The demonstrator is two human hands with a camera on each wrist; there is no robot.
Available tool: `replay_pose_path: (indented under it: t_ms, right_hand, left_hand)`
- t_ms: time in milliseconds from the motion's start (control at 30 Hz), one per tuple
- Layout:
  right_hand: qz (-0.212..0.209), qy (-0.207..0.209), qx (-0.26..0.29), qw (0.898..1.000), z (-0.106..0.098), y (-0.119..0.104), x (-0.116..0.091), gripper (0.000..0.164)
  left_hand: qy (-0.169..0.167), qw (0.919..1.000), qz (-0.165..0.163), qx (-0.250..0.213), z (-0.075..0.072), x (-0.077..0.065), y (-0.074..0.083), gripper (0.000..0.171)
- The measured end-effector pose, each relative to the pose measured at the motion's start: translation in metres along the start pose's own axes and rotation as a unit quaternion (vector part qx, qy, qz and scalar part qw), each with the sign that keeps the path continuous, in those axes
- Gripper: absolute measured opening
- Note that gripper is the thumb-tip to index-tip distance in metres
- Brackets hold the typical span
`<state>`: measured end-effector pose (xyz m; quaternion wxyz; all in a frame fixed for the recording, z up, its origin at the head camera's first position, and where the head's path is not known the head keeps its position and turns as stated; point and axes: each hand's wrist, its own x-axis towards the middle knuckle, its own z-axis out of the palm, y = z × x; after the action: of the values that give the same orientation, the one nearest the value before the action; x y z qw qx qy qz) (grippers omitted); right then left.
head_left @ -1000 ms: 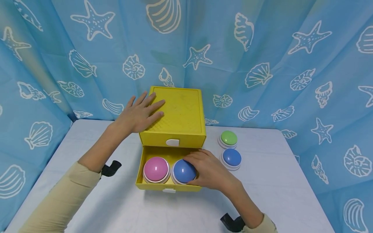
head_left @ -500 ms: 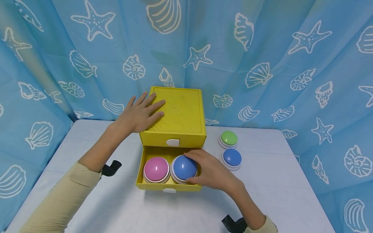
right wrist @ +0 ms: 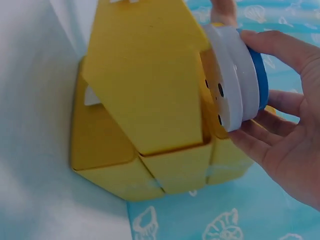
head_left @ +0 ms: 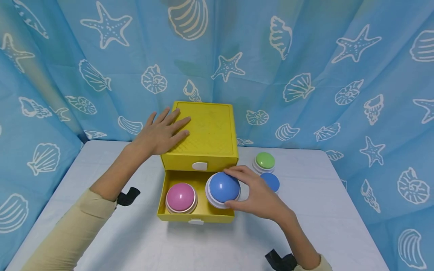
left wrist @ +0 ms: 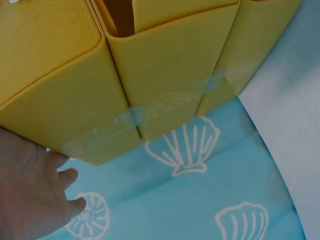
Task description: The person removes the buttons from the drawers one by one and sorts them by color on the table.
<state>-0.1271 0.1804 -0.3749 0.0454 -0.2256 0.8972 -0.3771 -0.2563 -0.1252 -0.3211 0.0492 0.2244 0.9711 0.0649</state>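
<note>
A yellow drawer box point(head_left: 207, 130) stands on the table with a lower drawer point(head_left: 217, 218) pulled out toward me. My left hand point(head_left: 159, 135) lies with spread, straight fingers over the box's top left edge. My right hand point(head_left: 264, 197) grips a blue domed push button point(head_left: 223, 187) by its round white base, thumb at the near side and fingers at the far side. The button is raised and slightly tilted over the right half of the drawer. In the right wrist view its white underside point(right wrist: 227, 95) shows beside the drawer. A pink domed button point(head_left: 181, 197) sits in the drawer's left half.
On the white table point(head_left: 305, 210), right of the box, stand a green domed button point(head_left: 265, 160) and a second blue one point(head_left: 271, 181), partly hidden behind my right hand. A blue shell-print curtain point(head_left: 312, 120) hangs close behind the box and along both sides.
My right hand has lifted the blue push button out of its spot beside the pink one and moved it slightly right. The left hand and the drawer have stayed put.
</note>
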Motion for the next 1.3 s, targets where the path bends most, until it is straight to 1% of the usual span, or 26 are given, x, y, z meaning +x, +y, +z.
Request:
replay_pose_path:
  t_ms: [133,200,367,567,700,1000,1133,1300]
  right_hand:
    - [0.000,0.012,-0.005,1.000,-0.012,0.002,-0.007,0.075]
    - [-0.008,0.022,-0.007,1.000,-0.017,0.005,-0.010,0.075]
    - [-0.025,0.041,-0.007,0.999,-0.030,0.019,-0.016,0.074]
    - [-0.025,0.043,0.005,0.999,-0.045,0.039,-0.023,0.075]
    - [-0.016,0.056,-0.005,0.998,-0.055,0.052,-0.029,0.074]
    - [0.005,0.091,-0.031,0.995,-0.077,0.085,-0.047,0.071]
    - [0.026,0.094,-0.034,0.995,-0.085,0.101,-0.051,0.071]
    - [0.035,0.095,-0.038,0.994,-0.090,0.122,-0.055,0.073]
  left_hand:
    - [-0.001,1.0000,0.000,-0.001,0.000,0.000,0.000,0.063]
    - [-0.001,1.0000,0.002,-0.001,0.000,0.000,0.000,0.063]
    - [0.001,1.0000,0.007,0.000,0.002,-0.001,0.000,0.064]
    - [0.003,1.0000,0.000,-0.006,0.003,-0.004,-0.003,0.065]
    - [0.004,0.9999,0.000,-0.012,0.003,-0.005,-0.002,0.066]
    - [0.004,1.0000,0.004,-0.007,0.002,-0.002,0.001,0.065]
    - [0.004,1.0000,0.001,-0.008,0.002,-0.002,0.001,0.065]
    - [0.006,1.0000,0.003,-0.006,0.002,-0.001,0.001,0.065]
